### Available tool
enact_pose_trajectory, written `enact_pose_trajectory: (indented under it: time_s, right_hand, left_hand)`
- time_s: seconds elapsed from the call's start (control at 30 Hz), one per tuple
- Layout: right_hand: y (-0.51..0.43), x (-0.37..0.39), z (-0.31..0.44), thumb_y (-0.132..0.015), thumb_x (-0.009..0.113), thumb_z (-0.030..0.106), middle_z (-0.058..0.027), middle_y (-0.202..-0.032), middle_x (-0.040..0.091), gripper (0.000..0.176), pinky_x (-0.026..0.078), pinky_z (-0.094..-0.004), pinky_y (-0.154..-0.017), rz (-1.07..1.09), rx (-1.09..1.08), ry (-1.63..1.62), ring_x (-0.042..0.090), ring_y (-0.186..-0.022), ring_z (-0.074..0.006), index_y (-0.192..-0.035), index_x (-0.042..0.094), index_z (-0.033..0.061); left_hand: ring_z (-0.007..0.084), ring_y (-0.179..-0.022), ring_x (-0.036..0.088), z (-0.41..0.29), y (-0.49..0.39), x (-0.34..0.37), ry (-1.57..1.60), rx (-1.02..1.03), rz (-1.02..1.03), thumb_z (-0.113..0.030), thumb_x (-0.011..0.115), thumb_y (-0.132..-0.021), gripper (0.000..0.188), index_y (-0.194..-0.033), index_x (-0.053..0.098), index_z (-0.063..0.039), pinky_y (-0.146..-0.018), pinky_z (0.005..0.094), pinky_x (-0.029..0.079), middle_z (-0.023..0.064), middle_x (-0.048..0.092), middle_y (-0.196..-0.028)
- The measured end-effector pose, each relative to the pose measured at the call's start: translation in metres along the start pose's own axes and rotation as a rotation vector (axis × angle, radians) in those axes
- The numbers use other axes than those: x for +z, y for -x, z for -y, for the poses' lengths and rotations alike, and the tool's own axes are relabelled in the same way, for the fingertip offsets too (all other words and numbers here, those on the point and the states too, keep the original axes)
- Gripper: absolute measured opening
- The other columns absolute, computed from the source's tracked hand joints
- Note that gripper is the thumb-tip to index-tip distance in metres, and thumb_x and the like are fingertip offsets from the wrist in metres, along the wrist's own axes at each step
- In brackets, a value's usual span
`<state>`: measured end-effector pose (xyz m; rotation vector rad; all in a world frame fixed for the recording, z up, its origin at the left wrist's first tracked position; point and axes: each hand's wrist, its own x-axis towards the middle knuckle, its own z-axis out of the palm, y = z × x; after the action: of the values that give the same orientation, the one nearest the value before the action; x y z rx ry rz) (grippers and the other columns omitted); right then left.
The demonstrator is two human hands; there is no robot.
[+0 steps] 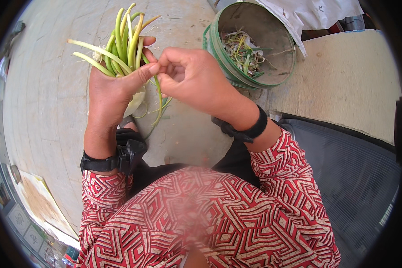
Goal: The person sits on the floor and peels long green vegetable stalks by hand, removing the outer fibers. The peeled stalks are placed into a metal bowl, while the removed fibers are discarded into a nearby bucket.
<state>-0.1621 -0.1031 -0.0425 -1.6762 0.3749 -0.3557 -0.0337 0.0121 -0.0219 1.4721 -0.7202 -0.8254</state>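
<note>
A bunch of green and pale stalks, which look like garlic shoots, is gripped in my left hand. Among them, a tuft of whitish roots sticks out to the left. The finger and thumb tips of my right hand meet my left thumb at a thin green stem. That stem hangs down between the hands; whether the right fingertips pinch it or only touch it is hard to see. A pale rounded object shows below my left hand, mostly hidden by it.
A green bucket with plant scraps in it stands at the upper right. Beside it are a white sheet and a pale board-like surface. A dark ribbed seat is at my right. Flattened cardboard lies at lower left.
</note>
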Motion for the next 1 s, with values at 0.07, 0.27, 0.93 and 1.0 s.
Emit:
enact_pose_trajectory:
  time_s: [0.07, 0.27, 0.93, 1.0]
  right_hand:
    - [0.000, 0.004, -0.002, -0.077, 0.064, 0.003, -0.0074, -0.060, 0.060, 0.008, 0.045, -0.0280, -0.051, -0.046, 0.030, -0.125, 0.055, -0.054, -0.0105, -0.075, 0.059, -0.0018]
    - [0.001, 0.003, -0.005, -0.084, 0.058, 0.000, -0.0036, -0.067, 0.062, 0.002, 0.049, -0.0218, -0.056, -0.004, -0.012, -0.004, 0.063, -0.061, -0.0083, -0.082, 0.057, -0.0005]
    - [0.000, -0.003, -0.010, -0.082, 0.056, -0.003, -0.0041, -0.066, 0.061, 0.004, 0.051, -0.0237, -0.051, -0.122, -0.143, 0.198, 0.063, -0.057, -0.0105, -0.082, 0.054, 0.0001]
    - [-0.002, -0.009, -0.011, -0.081, 0.057, -0.003, -0.0054, -0.065, 0.061, 0.005, 0.050, -0.0248, -0.050, -0.207, -0.143, 0.166, 0.064, -0.057, -0.0123, -0.080, 0.054, 0.0005]
  left_hand:
    - [0.0102, -0.083, 0.060, -0.001, 0.000, 0.001, 0.014, -0.007, 0.002, -0.001, 0.075, -0.078, 0.044, -0.119, 0.059, 0.003, -0.073, 0.0225, 0.048, 0.0032, 0.064, -0.091]
    - [0.0097, -0.083, 0.060, -0.003, 0.000, 0.001, -0.009, -0.007, 0.015, 0.001, 0.074, -0.078, 0.045, -0.120, 0.059, 0.004, -0.073, 0.0221, 0.048, 0.0029, 0.064, -0.090]
    - [0.0093, -0.086, 0.060, -0.011, 0.001, -0.007, -0.104, -0.031, 0.146, 0.001, 0.075, -0.073, 0.052, -0.123, 0.059, 0.001, -0.073, 0.0226, 0.049, 0.0033, 0.065, -0.098]
    - [0.0097, -0.088, 0.060, -0.013, 0.003, -0.005, -0.087, -0.031, 0.143, 0.000, 0.076, -0.074, 0.053, -0.124, 0.058, 0.001, -0.074, 0.0234, 0.049, 0.0048, 0.066, -0.102]
